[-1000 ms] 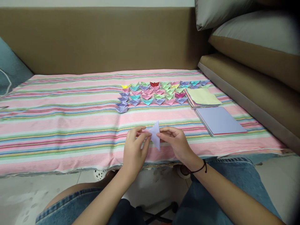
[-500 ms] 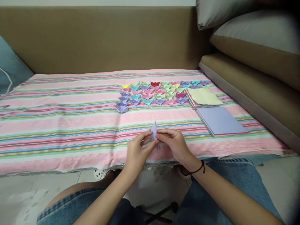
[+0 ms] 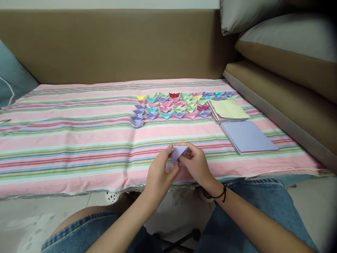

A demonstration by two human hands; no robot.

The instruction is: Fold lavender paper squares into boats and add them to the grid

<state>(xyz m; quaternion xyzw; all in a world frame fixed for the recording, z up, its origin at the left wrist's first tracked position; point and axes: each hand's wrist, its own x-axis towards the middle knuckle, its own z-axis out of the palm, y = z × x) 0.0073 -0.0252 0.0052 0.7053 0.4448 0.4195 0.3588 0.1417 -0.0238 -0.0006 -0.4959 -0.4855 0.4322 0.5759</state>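
Both hands meet over the near edge of the striped cloth (image 3: 79, 133). Left hand (image 3: 160, 172) and right hand (image 3: 196, 163) pinch a small folded lilac paper (image 3: 179, 151) between fingertips, held just above the cloth. Farther back, rows of little folded paper boats (image 3: 179, 104) in mixed colours. To their right, a stack of yellow-topped sheets (image 3: 228, 109), and nearer, touching it, a stack of lilac sheets (image 3: 247, 136). Brown cushions (image 3: 284, 91) at right.

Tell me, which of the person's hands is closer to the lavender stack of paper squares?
The right hand. It sits just left of the lavender paper stack, pinching the folded lavender paper; the left hand grips that paper's other side, farther away.
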